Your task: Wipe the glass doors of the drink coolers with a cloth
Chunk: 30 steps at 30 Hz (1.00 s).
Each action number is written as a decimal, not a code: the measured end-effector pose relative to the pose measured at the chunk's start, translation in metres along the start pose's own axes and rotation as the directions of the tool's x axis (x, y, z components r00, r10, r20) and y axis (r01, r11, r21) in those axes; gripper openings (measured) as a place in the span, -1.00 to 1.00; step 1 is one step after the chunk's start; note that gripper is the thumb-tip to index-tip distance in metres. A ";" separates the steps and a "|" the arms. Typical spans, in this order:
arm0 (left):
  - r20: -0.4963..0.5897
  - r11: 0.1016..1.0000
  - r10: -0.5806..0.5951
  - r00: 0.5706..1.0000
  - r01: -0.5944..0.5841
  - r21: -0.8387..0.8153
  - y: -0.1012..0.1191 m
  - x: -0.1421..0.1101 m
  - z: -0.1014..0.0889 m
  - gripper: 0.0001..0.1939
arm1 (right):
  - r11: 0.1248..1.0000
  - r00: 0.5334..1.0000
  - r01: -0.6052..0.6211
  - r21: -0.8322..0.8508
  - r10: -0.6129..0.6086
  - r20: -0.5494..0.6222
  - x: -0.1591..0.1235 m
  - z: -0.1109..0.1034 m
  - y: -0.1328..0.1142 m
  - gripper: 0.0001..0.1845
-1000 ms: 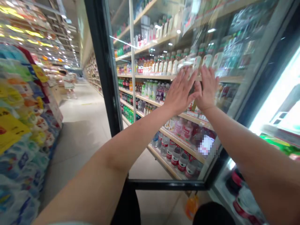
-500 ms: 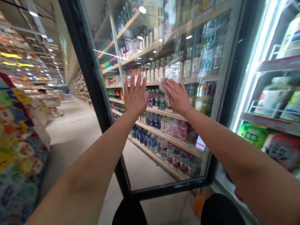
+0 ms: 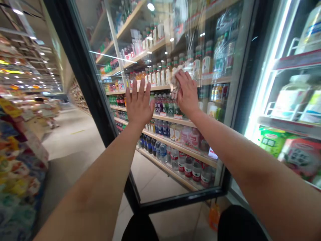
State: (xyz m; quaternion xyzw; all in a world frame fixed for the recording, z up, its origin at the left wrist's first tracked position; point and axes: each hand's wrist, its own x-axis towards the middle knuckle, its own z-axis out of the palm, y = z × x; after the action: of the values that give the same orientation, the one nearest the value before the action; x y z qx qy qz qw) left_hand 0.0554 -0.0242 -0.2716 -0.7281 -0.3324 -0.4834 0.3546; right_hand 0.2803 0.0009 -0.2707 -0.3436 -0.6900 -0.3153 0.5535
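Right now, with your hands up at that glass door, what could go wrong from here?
The glass door looks swung open, so pressing the crumpled white wipe with the right hand might push it away. The bare left hand, spread at the pane, may leave prints. The person down the aisle could run into the door if they come this way.

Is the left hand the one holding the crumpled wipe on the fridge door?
No, the right hand holds the crumpled wipe, while the left hand is open and empty.
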 end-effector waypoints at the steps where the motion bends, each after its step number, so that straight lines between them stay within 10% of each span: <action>1: 0.005 1.000 -0.004 1.000 0.004 0.004 0.000 0.000 0.000 -0.34 | 1.000 1.000 0.009 -0.012 -0.008 0.007 -0.005 0.001 -0.002 -0.34; 7: 0.073 0.992 -0.078 0.994 0.070 0.103 0.008 0.001 -0.004 -0.35 | 0.966 0.944 0.260 0.008 -0.256 0.207 -0.020 0.001 -0.006 -0.34; 13: 0.104 0.985 -0.107 0.989 0.092 0.143 0.011 0.001 -0.007 -0.33 | 0.998 0.999 -0.030 -0.058 0.031 0.032 0.005 -0.003 0.017 -0.34; 19: 0.124 0.989 -0.136 0.983 0.127 0.078 0.013 0.003 -0.007 -0.26 | 0.961 0.939 0.274 -0.043 -0.257 0.229 -0.011 -0.013 0.017 -0.31; 25: 0.127 0.985 -0.170 0.977 0.171 0.004 0.014 0.004 -0.008 -0.27 | 0.996 0.993 0.068 -0.055 -0.062 0.097 -0.003 -0.015 0.016 -0.29; 30: 0.136 0.988 -0.143 0.980 0.134 0.076 0.013 0.004 -0.007 -0.24 | 0.984 0.978 0.166 -0.069 -0.155 0.141 -0.013 -0.010 0.011 -0.31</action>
State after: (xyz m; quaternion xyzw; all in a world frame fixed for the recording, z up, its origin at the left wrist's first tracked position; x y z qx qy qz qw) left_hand 0.0639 -0.0359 -0.2683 -0.7235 -0.4223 -0.4429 0.3195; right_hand 0.2973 -0.0025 -0.2804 -0.3294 -0.7382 -0.3625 0.4639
